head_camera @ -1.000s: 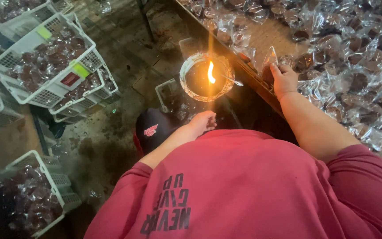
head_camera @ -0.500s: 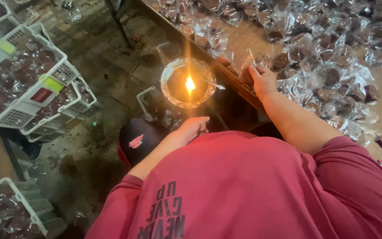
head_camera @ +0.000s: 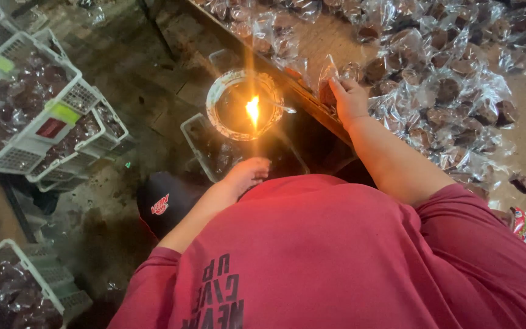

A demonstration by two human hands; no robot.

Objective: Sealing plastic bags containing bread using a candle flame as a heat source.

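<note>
At upper centre of the frame, a clear plastic packet (head_camera: 330, 82) holding a dark piece is grasped by the right hand (head_camera: 349, 100) at the edge of the table (head_camera: 321, 42), which is covered with similar packets (head_camera: 452, 91). The left hand (head_camera: 248, 175) is seen loosely curled and holding nothing, just below a round bowl lamp (head_camera: 243, 105) with a lit flame (head_camera: 252, 111). White baskets (head_camera: 28, 116) are stacked at left.

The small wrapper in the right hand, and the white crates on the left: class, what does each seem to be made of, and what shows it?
Wrapper: seemingly thin clear plastic film, glossy; it crinkles, glints, and shows a dark piece inside. Crates: apparently rigid white moulded plastic, matte, with perforated lattice walls.
</note>
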